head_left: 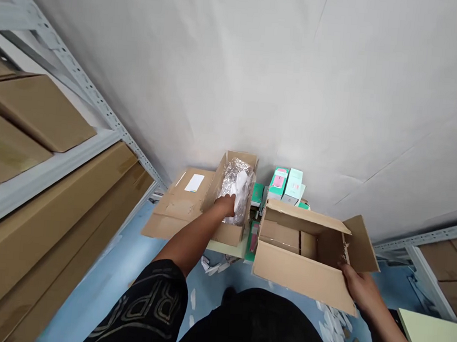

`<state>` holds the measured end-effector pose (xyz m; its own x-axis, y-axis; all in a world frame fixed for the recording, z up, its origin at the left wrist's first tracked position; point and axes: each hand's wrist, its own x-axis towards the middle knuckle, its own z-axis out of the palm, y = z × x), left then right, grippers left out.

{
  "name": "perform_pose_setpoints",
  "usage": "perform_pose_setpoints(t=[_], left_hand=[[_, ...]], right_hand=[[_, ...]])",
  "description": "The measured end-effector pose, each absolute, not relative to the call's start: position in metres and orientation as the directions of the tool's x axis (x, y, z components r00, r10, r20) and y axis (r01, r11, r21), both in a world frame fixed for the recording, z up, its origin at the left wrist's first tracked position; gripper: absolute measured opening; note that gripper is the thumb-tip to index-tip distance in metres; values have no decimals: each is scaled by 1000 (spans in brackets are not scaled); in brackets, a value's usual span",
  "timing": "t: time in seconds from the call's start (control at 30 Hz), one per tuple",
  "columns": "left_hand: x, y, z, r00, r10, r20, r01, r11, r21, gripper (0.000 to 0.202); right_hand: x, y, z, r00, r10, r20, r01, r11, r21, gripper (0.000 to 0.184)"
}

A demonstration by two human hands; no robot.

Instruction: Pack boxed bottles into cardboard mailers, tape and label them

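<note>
My left hand (226, 205) reaches into a narrow open cardboard box (227, 236) on the left. Its fingers look closed on a crumpled piece of white paper (241, 179); the fingertips are partly hidden. Clear, shiny plastic wrap (230, 174) lies around the paper in that box. With my right hand (356, 286) I grip the right end of a second open cardboard box (295, 268), which is tilted toward me. Smaller brown pieces or boxes (281, 236) show inside it.
Green and white cartons (278, 184) stand against the pale wall behind the boxes. A flap with a white label (194, 183) spreads leftward. Metal shelving with brown boxes (43, 109) rises at left, more at right (448, 262). Paper scraps (333, 327) litter the blue floor.
</note>
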<state>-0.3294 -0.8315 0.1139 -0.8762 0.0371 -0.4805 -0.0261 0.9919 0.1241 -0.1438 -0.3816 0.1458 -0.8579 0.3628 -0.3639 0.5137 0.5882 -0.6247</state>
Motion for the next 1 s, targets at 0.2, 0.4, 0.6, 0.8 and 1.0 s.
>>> perform_pose_setpoints(t=[0.2,0.4,0.6,0.8,1.0], left_hand=[[-329,-846,108,-928,161,-336,96,975,200,34],[-311,-858,127,-966,177,-187,118,950,288,33],[-282,-860,154,-989,118,92,145,905,401,22],[-257,-868,199,-896,-24,443,282,740,611,29],[-230,-859,239,-830,70,554,453,663,596,33]], right_hand=[[-140,-409,142,-860,392,-327,508,590,-627,52],[-144,-421,150,-865,358,-352,502,652,-569,44],[-148,-426,150,-875,339,-346,484,646,-590,40],[-150,-428,147,-873,324,-365,486,646,-588,43],[-153,-435,153,-860,359,-363,510,639,-575,42]])
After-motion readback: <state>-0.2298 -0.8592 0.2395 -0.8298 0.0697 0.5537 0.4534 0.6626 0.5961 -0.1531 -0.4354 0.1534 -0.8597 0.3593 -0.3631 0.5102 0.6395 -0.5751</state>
